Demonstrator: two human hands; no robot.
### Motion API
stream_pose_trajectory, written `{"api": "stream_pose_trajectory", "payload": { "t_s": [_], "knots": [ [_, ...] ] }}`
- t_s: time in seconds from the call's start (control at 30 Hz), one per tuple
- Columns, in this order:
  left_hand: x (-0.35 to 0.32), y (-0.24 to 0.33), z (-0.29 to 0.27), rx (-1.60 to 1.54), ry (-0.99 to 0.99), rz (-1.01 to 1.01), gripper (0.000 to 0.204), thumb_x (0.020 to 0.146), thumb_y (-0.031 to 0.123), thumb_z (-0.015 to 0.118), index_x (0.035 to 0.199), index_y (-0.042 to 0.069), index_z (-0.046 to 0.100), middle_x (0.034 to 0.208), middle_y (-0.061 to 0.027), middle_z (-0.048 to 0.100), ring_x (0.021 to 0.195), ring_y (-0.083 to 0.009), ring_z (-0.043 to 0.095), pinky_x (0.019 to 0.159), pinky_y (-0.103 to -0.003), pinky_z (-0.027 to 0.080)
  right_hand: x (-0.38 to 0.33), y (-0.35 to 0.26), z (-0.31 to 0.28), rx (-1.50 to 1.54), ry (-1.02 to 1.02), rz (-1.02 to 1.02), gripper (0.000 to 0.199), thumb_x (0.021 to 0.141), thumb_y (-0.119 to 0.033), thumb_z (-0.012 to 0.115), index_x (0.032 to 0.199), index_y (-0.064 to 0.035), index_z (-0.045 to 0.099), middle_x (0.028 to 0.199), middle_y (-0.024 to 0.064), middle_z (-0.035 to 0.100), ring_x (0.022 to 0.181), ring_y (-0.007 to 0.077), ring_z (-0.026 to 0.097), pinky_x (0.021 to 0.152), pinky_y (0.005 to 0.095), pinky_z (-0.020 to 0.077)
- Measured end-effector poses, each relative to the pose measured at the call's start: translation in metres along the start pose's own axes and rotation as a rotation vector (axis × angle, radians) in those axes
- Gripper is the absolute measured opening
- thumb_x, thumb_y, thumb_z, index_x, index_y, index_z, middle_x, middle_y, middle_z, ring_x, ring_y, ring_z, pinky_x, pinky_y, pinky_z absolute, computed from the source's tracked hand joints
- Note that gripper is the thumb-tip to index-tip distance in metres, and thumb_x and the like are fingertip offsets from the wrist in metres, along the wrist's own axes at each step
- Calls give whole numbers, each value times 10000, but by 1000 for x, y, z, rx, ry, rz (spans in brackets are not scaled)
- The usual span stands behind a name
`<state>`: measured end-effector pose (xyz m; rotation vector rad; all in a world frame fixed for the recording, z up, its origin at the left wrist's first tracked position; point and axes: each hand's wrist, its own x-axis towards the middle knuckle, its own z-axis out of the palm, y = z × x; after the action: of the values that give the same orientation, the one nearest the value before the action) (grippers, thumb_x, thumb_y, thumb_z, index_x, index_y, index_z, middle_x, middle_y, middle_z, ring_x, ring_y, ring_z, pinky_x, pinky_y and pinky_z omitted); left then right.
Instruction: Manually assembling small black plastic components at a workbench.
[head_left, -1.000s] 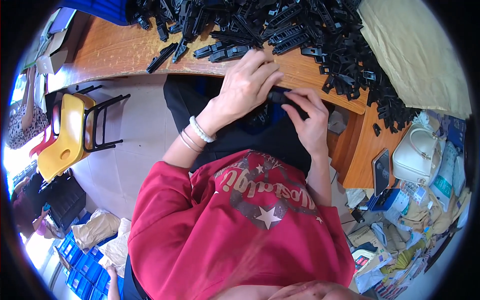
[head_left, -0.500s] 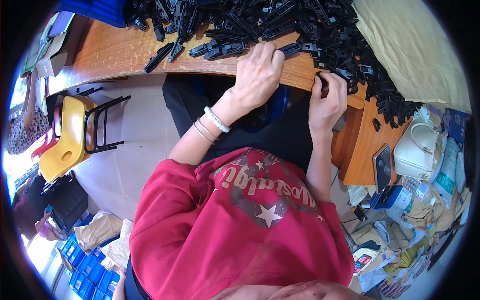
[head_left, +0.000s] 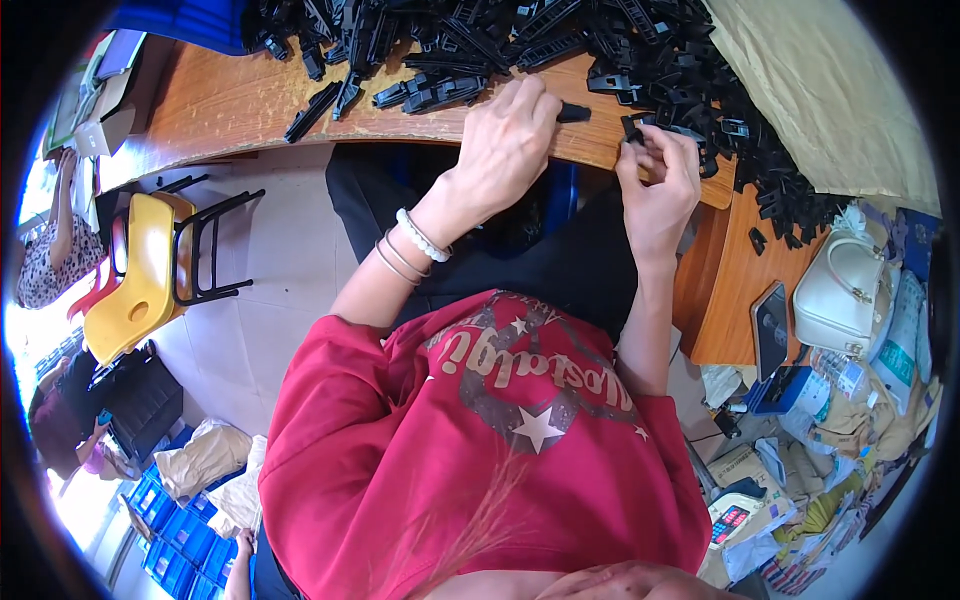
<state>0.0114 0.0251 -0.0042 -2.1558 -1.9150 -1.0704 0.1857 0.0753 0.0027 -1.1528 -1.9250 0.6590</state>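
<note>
My left hand point(head_left: 508, 135) is closed over the table's front edge, its wrist ringed by a white bead bracelet and thin bangles. From its fingers a long black plastic part point(head_left: 573, 113) sticks out to the right. A small black plastic piece point(head_left: 632, 130) is pinched between the thumb and fingers of my right hand point(head_left: 660, 185), a short way to the right. Several longer black assembled parts point(head_left: 432, 93) lie beyond my left hand. A heap of loose black plastic parts point(head_left: 700, 95) spreads behind and right of my right hand.
The wooden table point(head_left: 215, 100) curves in front of me. Brown paper point(head_left: 830, 90) covers its right corner. A side surface holds a phone point(head_left: 770, 330) and a white handbag point(head_left: 838, 295). A yellow chair point(head_left: 135, 275) stands left; other people are at the far left.
My left hand has shifted slightly left, and the black part's end beside it looks different. My right hand's fingers have lifted and opened out, showing the small black piece at their tips.
</note>
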Motion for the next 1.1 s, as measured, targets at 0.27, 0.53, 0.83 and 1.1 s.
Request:
{"api": "stream_pose_trajectory", "payload": {
  "t_s": [0.27,0.53,0.83,1.1],
  "knots": [
    [-23,-4,-2,-35,-15,189,189,736,15,687,904,29,603,877,-82,560,731,-238,603,563,-336,497,-9,13,-5,-240,-74,-5,269,787,-10,710,1047,-8,642,939,104,578,861,230,604,745,358,484],
    [-20,-11,-11,-127,18,-54,218,818,72,712,1018,22,642,927,-99,596,732,-287,631,617,-361,512,-3,8,-5,83,-138,-1,211,827,-24,719,1029,19,680,950,97,623,778,170,602,698,300,490],
    [-21,-20,-9,-251,1,-36,221,797,32,710,1009,14,651,960,-107,616,759,-296,636,635,-361,512,7,6,-14,187,-381,32,219,818,17,716,1035,28,694,907,75,621,753,138,585,662,249,469],
    [-19,-23,-8,-295,-29,-3,226,801,1,695,1021,5,643,964,-119,612,768,-315,633,649,-360,513,3,2,-4,114,-244,-111,228,781,24,725,1008,37,700,919,90,601,878,219,559,735,306,452]
  ]
}}
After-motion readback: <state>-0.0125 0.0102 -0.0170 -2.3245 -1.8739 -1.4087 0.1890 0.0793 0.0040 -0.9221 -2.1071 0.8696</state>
